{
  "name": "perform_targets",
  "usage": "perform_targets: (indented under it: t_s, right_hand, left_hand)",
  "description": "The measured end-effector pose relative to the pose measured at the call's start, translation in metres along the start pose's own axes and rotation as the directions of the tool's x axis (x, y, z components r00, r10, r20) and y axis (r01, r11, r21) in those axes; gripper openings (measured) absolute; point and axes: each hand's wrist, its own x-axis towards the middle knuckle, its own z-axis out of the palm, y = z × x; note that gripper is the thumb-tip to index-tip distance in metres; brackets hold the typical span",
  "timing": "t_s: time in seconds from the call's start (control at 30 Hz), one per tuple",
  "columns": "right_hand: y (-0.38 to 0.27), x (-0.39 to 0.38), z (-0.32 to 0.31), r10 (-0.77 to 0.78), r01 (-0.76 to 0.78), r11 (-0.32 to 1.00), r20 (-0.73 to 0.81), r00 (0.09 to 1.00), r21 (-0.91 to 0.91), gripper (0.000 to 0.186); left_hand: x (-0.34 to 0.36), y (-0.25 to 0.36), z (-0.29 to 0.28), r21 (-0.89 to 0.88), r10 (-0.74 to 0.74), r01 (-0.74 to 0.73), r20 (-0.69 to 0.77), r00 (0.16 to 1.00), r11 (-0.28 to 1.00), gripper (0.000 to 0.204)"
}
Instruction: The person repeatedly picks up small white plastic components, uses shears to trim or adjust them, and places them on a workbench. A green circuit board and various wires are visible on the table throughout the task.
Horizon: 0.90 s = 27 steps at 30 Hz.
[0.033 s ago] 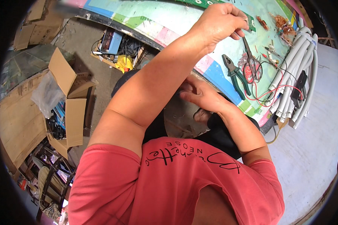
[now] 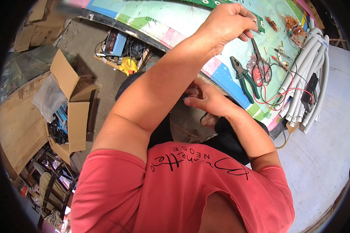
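My left hand (image 2: 231,24) reaches over the table's far part, its fingers bent and pressed together by the end of a long green strip-like board (image 2: 261,25). What its fingertips grip, if anything, is hidden. Below the table's near edge is my right hand (image 2: 209,97), fingers curled and partly covered by my left forearm. I cannot make out what they hold. Green-handled pliers (image 2: 245,79) lie on the table to the right of my left forearm. Beside them rest dark-handled scissors (image 2: 260,64) on a tangle of red wire.
A bundle of grey-white tubes (image 2: 307,77) lies along the table's right side, with red and black leads across it. Copper-coloured wire scraps (image 2: 293,27) sit at the far right. On the left stands an open cardboard box (image 2: 77,124); another box of parts (image 2: 116,44) is under the table.
The fingers of my right hand have shifted slightly. My left hand and the tools have not visibly moved.
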Motion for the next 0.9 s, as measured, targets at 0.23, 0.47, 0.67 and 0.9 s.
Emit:
perform_targets:
  t_s: [0.23,0.47,0.67,0.9]
  right_hand:
    - [0.006,0.000,0.006,-0.031,-0.014,0.937,-0.126,0.992,-0.349,0.055]
    - [0.011,-0.001,-0.002,-0.016,-0.053,0.946,-0.206,0.978,-0.321,0.012]
    - [0.014,0.001,0.000,-0.102,0.029,0.952,-0.227,0.969,-0.304,0.015]
    - [-0.008,-0.004,-0.014,0.011,-0.082,0.976,-0.328,0.945,-0.202,0.016]
  left_hand:
    - [0.001,-0.003,-0.003,-0.026,0.021,-0.020,0.031,0.999,0.999,0.009]
    - [0.001,-0.003,-0.002,-0.006,0.022,-0.022,0.024,0.999,1.000,0.009]
    - [0.002,-0.004,-0.003,-0.015,0.024,-0.023,0.018,1.000,1.000,0.009]
    - [-0.002,-0.006,-0.005,0.054,0.064,-0.065,0.019,0.998,0.996,0.018]
